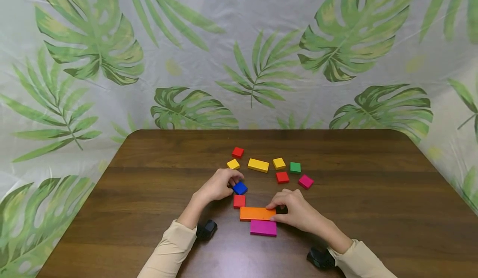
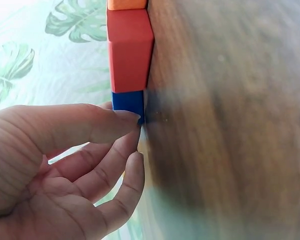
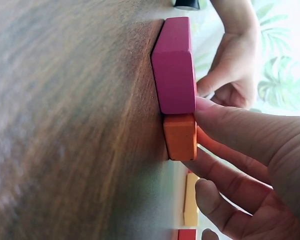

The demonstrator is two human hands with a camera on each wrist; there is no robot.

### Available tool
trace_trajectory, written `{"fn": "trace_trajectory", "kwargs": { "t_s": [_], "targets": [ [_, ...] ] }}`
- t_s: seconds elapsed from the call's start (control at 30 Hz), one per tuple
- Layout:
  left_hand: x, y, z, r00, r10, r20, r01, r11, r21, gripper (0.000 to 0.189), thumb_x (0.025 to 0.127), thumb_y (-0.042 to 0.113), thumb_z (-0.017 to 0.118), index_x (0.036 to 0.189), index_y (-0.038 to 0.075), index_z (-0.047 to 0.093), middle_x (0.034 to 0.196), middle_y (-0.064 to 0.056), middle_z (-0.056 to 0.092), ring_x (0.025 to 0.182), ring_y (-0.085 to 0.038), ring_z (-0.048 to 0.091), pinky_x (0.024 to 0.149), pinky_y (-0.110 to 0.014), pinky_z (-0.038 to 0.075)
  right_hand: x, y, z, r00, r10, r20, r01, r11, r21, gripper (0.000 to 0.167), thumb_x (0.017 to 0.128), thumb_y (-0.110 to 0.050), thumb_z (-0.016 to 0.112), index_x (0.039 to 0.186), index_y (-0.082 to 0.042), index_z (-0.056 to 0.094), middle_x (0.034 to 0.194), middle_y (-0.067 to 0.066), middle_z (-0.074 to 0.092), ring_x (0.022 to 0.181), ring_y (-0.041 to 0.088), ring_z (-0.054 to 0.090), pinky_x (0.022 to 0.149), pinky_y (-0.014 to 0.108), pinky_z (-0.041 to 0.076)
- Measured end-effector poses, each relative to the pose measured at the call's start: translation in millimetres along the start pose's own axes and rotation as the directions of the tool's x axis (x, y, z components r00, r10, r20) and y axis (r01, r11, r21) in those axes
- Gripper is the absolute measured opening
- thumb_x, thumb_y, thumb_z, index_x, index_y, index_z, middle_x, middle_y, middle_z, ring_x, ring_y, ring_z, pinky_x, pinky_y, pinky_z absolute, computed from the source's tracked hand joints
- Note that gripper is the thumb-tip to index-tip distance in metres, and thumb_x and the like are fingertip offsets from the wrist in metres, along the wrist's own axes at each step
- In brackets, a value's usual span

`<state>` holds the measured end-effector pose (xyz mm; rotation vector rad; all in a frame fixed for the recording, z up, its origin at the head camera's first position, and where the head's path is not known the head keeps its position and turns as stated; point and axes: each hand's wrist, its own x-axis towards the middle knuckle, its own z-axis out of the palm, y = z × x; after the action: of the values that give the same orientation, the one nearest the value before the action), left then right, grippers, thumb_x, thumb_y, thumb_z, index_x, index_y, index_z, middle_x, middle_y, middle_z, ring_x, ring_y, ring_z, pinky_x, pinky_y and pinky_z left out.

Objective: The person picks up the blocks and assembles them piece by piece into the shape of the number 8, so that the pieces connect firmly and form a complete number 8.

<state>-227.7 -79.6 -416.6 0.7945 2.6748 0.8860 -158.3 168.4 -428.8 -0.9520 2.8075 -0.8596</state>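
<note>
A blue block (image 1: 240, 188) lies on the table, and my left hand (image 1: 221, 185) pinches it between thumb and fingers. In the left wrist view the blue block (image 2: 128, 102) stands against a red block (image 2: 131, 50). That red block (image 1: 239, 201) sits just above the left end of a long orange block (image 1: 257, 213). My right hand (image 1: 295, 211) holds the orange block by its right end, thumb on the near side and fingers on the far side. Touching the orange block's near side is a magenta block (image 1: 263, 228), also seen close up in the right wrist view (image 3: 175, 75).
Farther back on the brown table (image 1: 149, 166) lie loose blocks: a red one (image 1: 237, 152), a yellow one (image 1: 233, 164), a long yellow one (image 1: 258, 165), another yellow (image 1: 279, 163), a green (image 1: 295, 167), another red (image 1: 282, 177) and a pink (image 1: 306, 181). A leaf-patterned curtain (image 1: 194, 62) hangs behind.
</note>
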Motion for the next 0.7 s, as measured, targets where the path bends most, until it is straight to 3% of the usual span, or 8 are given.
{"fn": "trace_trajectory", "kwargs": {
  "t_s": [0.5, 0.7],
  "targets": [
    [-8.7, -1.5, -1.8, 0.999, -0.007, -0.047, 0.008, 1.000, 0.019, 0.033, 0.074, -0.012, 0.067, 0.105, -0.001, 0.067, 0.099, -0.014, 0.068, 0.087, -0.021, 0.063, 0.079, -0.034, 0.055, 0.3, -0.6, 0.0, 1.000, -0.013, 0.004, 0.013, 1.000, -0.002, 0.020, 0.075, -0.022, 0.077, 0.094, -0.018, 0.074, 0.089, -0.008, 0.068, 0.090, 0.012, 0.055, 0.074, 0.029, 0.025],
    [-16.7, 4.2, -5.9, 0.998, 0.000, -0.069, 0.003, 0.999, 0.050, 0.029, 0.074, -0.002, 0.073, 0.102, 0.002, 0.068, 0.098, -0.011, 0.067, 0.087, -0.021, 0.061, 0.080, -0.034, 0.053, 0.0, 0.5, 1.6, 1.000, -0.001, -0.002, 0.001, 1.000, 0.006, 0.019, 0.075, -0.022, 0.076, 0.094, -0.019, 0.074, 0.089, -0.009, 0.068, 0.090, 0.012, 0.055, 0.075, 0.030, 0.025]
  ]
}}
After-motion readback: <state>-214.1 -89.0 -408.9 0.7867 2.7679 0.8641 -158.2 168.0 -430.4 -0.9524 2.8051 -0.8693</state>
